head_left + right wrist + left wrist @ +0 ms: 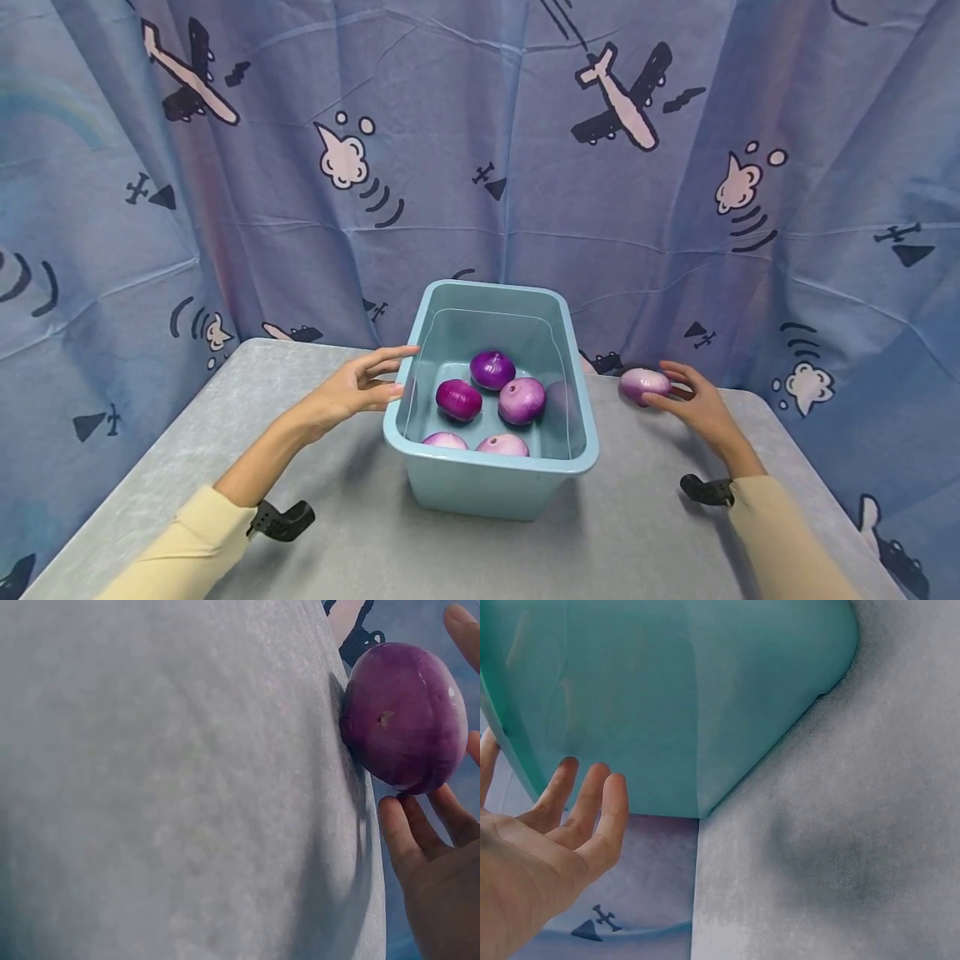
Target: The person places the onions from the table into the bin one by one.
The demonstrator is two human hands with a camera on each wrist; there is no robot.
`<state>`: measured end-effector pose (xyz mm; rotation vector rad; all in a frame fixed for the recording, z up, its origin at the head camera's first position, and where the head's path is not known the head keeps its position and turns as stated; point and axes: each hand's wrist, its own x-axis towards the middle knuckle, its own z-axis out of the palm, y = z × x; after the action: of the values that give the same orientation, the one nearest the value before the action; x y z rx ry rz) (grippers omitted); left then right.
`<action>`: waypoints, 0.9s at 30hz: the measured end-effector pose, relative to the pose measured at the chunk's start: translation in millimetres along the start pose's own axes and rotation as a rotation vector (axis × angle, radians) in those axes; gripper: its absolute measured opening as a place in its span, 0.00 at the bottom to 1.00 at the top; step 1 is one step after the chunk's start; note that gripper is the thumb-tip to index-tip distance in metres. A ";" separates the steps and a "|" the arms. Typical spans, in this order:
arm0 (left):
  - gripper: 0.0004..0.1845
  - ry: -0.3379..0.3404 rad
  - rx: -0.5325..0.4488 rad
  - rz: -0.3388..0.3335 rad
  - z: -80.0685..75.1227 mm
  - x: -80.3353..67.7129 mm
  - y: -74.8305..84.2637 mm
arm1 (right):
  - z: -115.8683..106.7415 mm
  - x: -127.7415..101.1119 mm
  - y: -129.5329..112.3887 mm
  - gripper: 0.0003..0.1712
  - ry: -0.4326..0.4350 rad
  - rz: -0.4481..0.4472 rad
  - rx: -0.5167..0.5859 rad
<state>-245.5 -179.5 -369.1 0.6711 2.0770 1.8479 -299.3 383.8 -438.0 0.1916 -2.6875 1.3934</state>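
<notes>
A light blue plastic bin [491, 492] stands on the table, with several purple onions in it, among them a dark one [459, 400] and a paler one [522, 401]. My left hand [341, 398] is at the bin's left side, its fingertips by the rim and its fingers loosely spread. Another purple onion [643, 386] lies on the table to the right of the bin. Around its right side is my right hand [697, 408], thumb and fingers spread. In the right wrist view the fingertips [391, 814] meet the onion [405, 716], while the thumb stands apart from it.
The grey table [330, 533] reaches back to a blue curtain [450, 167] printed with airplanes and clouds. The lone onion lies close to the table's back edge. Black straps [281, 521] with a camera sit on both wrists.
</notes>
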 end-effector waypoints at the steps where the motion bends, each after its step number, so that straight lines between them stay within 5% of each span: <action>1: 0.33 0.000 -0.001 0.000 0.1 0.0 0.0 | 0.5 1.0 0.2 0.49 0.001 -0.010 -0.002; 27: 0.34 0.010 0.002 -0.020 0.1 -1.0 -0.2 | 8.5 4.3 8.4 0.37 0.082 -0.103 -0.033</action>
<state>-244.6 -179.9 -369.4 0.6409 2.0846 1.8419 -305.3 381.3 -449.0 0.2607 -2.5936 1.2973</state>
